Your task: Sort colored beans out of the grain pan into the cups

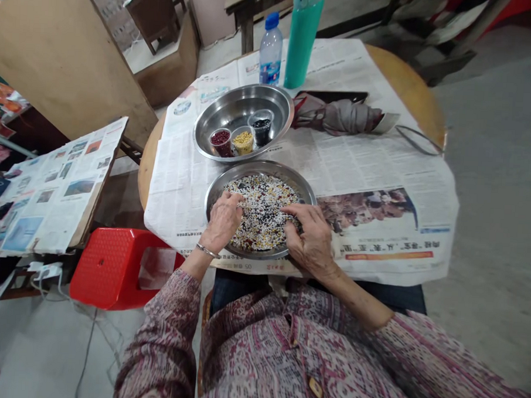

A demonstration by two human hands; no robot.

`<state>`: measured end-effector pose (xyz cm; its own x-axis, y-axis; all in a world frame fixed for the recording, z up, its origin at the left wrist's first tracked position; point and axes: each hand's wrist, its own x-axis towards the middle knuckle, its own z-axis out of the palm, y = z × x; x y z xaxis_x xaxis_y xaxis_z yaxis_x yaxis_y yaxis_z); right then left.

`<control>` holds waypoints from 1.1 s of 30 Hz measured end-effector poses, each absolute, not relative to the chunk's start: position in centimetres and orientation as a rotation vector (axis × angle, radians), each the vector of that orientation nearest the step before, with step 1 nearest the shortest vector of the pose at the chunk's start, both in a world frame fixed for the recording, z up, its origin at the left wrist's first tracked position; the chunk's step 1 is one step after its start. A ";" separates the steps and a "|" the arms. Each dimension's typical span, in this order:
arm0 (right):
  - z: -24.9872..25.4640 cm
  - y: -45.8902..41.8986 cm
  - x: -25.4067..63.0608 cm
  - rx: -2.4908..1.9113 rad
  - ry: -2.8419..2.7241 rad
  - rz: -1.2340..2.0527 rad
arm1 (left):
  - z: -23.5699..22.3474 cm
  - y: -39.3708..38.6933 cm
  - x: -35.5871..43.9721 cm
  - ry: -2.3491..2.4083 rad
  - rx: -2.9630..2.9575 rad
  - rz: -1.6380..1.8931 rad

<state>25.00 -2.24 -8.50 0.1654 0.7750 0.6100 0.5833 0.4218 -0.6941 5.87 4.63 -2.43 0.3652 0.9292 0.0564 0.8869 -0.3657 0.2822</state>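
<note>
white, black and red speckles across the mixed grains (261,213); maroon-and-pink pattern on the blouse (294,353); bright red on the near-left stool (108,268); teal on the far flask (302,36).

Two steel bowls (220,118) — three small cups (243,142).

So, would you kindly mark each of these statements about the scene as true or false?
The left hand and right hand touch mixed grains in a steel dish. True.
The left wrist wears a metal bracelet. True.
The three small cups stand in that same dish. False: they stand in a second steel bowl.
The water bottle stands on the red stool. False: it stands on the newspaper-covered wooden table.
</note>
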 end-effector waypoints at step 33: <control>-8.4 -2.3 24.9 -1.263 -1.504 0.196 | -1.6 1.4 9.4 1.194 2.534 -0.003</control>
<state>24.92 -2.27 -8.44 0.1780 0.7701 0.6126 0.5875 0.4162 -0.6940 9.45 1.36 -1.60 0.6472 0.7486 -0.1442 0.7493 -0.5897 0.3012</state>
